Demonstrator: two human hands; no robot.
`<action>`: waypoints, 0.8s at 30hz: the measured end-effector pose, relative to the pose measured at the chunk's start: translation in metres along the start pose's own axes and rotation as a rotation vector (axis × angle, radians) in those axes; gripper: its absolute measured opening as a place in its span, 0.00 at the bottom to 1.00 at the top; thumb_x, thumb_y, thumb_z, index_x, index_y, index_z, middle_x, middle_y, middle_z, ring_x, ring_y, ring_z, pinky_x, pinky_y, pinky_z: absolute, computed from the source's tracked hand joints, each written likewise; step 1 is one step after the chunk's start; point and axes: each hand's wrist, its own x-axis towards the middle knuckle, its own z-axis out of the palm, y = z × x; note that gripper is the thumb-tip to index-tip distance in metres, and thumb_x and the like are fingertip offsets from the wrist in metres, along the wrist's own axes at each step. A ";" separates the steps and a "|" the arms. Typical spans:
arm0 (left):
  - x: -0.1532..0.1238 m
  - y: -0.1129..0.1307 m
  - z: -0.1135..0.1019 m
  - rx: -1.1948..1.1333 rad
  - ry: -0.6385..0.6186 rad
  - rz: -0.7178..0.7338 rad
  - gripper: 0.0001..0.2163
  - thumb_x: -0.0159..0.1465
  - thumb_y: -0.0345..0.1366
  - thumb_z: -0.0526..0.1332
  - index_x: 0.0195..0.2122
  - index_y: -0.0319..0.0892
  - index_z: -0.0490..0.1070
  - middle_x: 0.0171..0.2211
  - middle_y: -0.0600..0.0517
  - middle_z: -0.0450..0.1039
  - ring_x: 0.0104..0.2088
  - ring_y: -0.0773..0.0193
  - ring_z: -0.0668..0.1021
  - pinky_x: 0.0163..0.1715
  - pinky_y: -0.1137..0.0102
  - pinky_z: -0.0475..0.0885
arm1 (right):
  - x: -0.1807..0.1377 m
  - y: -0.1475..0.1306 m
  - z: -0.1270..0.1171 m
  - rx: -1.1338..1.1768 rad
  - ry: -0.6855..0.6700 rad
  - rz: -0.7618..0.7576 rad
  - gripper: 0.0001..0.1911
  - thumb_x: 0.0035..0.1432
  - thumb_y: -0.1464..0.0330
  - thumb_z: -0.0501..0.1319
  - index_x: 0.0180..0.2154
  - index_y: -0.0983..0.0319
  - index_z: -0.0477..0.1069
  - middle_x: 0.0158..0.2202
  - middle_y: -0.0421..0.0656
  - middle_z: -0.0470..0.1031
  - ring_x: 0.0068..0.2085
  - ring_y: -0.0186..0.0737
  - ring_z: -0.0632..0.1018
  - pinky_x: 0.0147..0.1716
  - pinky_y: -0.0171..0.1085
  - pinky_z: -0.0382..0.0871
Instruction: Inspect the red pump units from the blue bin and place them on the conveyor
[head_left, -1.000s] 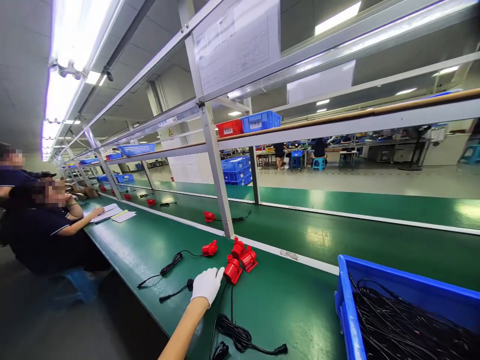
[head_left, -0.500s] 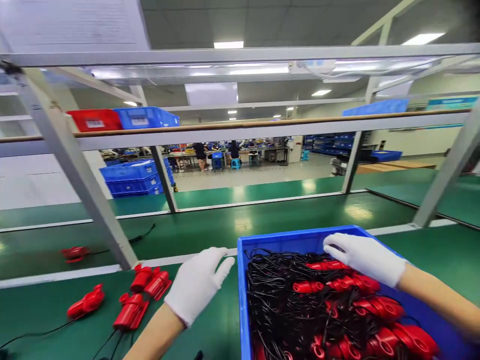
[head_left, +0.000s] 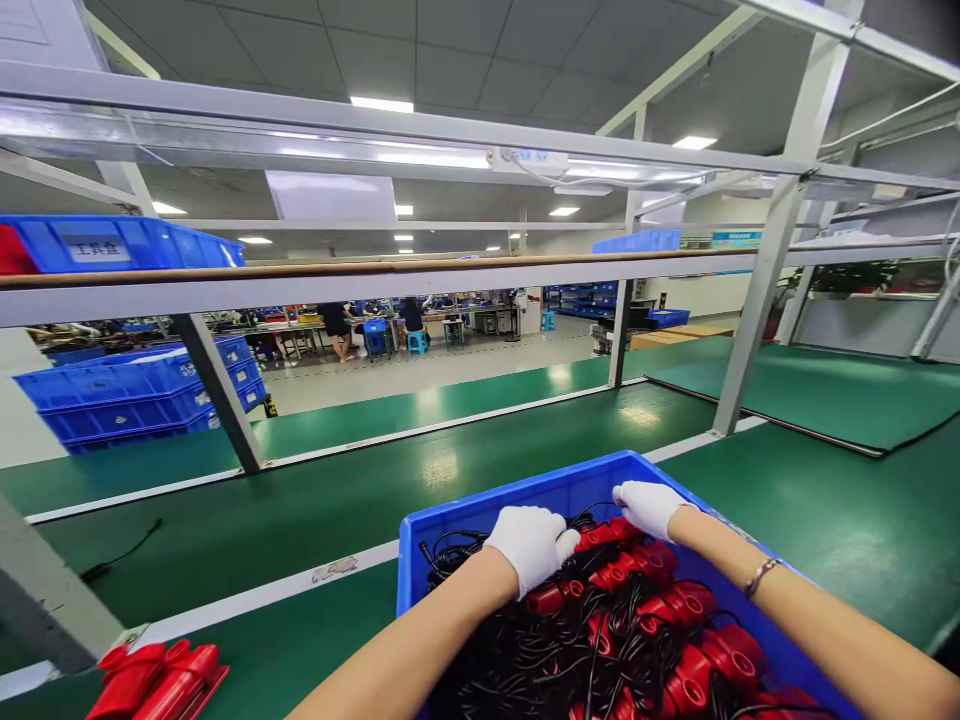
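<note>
A blue plastic bin [head_left: 442,515] stands in front of me, filled with red plastic housings [head_left: 679,605] and tangled black cables [head_left: 510,650]. My left hand [head_left: 534,548], in a white glove, reaches over the bin with its fingers curled down among the cables; what they hold is hidden. At the far right part of the bin, my right hand [head_left: 651,508], also gloved, has its fingers bent together beside a red housing and a thin black cable. Whatever is between those fingers does not show.
More red housings [head_left: 161,680] lie on the green bench [head_left: 300,620] at lower left. A black cable end [head_left: 124,555] rests behind the white strip. Grey frame posts [head_left: 757,310] hold a shelf with blue bins [head_left: 127,245]. People work far back.
The view has swung to the right. My left hand has moved from beside the bin to over its contents. My right hand has lowered at the bin's far side, its fingers now closer together.
</note>
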 end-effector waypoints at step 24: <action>0.007 -0.019 0.009 -0.812 0.158 -0.172 0.21 0.67 0.48 0.52 0.51 0.39 0.72 0.50 0.41 0.76 0.51 0.50 0.77 0.55 0.55 0.69 | -0.019 0.006 -0.060 0.397 0.272 0.252 0.12 0.64 0.63 0.51 0.36 0.64 0.66 0.34 0.48 0.77 0.37 0.42 0.77 0.36 0.37 0.64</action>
